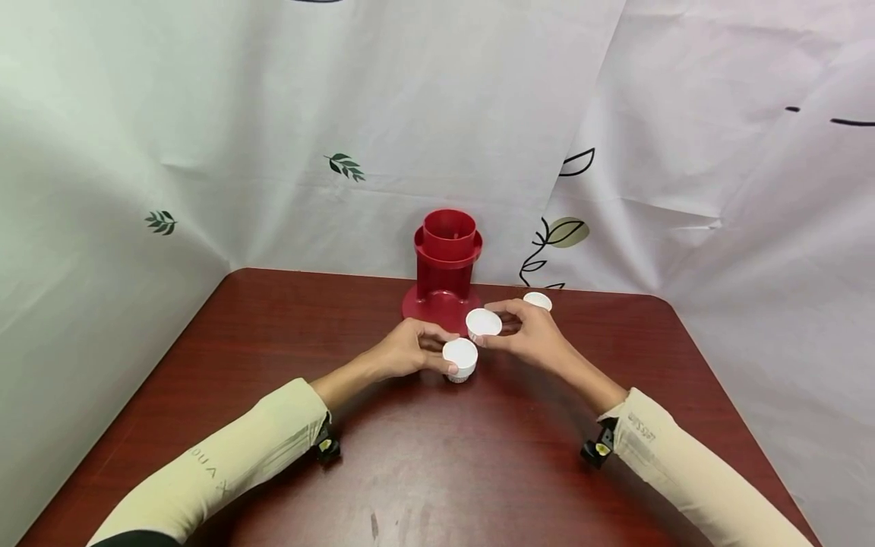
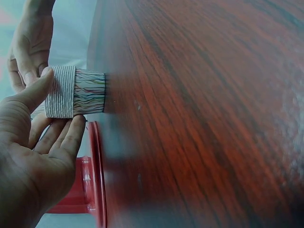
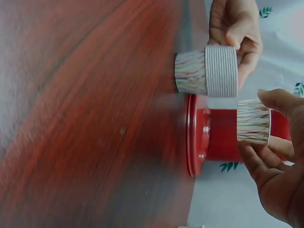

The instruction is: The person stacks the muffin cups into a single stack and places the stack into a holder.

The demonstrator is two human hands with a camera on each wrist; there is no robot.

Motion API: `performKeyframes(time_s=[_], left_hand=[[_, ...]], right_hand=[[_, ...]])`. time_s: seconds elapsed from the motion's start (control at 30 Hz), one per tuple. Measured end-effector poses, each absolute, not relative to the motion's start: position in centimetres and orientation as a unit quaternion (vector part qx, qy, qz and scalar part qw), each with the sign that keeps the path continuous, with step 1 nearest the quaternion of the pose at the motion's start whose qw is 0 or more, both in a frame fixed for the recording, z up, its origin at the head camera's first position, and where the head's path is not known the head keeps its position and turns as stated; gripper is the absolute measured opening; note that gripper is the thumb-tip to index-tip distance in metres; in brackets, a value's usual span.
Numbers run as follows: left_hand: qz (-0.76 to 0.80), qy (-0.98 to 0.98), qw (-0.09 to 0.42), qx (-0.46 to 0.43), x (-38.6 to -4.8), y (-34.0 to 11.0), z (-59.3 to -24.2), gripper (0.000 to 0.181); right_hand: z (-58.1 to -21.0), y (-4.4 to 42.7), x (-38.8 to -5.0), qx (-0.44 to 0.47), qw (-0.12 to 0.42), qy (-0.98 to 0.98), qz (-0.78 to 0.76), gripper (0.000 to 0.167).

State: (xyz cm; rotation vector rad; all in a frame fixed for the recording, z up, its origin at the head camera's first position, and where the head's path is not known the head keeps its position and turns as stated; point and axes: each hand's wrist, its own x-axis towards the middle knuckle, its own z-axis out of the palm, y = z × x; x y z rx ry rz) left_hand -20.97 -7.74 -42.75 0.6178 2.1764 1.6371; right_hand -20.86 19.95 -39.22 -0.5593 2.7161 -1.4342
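Observation:
My left hand [image 1: 409, 349] grips a stack of nested paper cups [image 1: 460, 358] between thumb and fingers. In the left wrist view this stack [image 2: 76, 92] stands upright on the table, with many ribbed rims above a wall of thin coloured lines. My right hand [image 1: 536, 336] pinches a single paper cup [image 1: 484, 324] by its sides. In the right wrist view that cup [image 3: 253, 122] is held off the table, higher than the stack's base and close beside its rims. Another white cup [image 1: 538, 301] stands beyond my right hand, partly hidden by it.
A red plastic holder [image 1: 447, 258] with a round tube and a wide base stands at the table's back edge, just behind both hands. The brown wooden table [image 1: 437, 471] meets a white patterned cloth [image 1: 410, 114] at the back and sides.

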Motion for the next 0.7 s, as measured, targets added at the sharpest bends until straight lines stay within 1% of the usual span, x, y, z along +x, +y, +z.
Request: performKeyframes(time_s=[0.27,0.7], left_hand=[[0.582,0.762,0.179,0.219,-21.1,-7.8,-43.0,0.049],[0.583,0.76,0.183,0.219,-21.2,-7.9,-43.1,0.046]], right_hand=[[-39.3,19.1,-19.7,-0.194,0.011,0.861,-0.471,0.056],[-40.0,18.3,-19.3,-0.208,0.023,0.844,-0.494,0.055]])
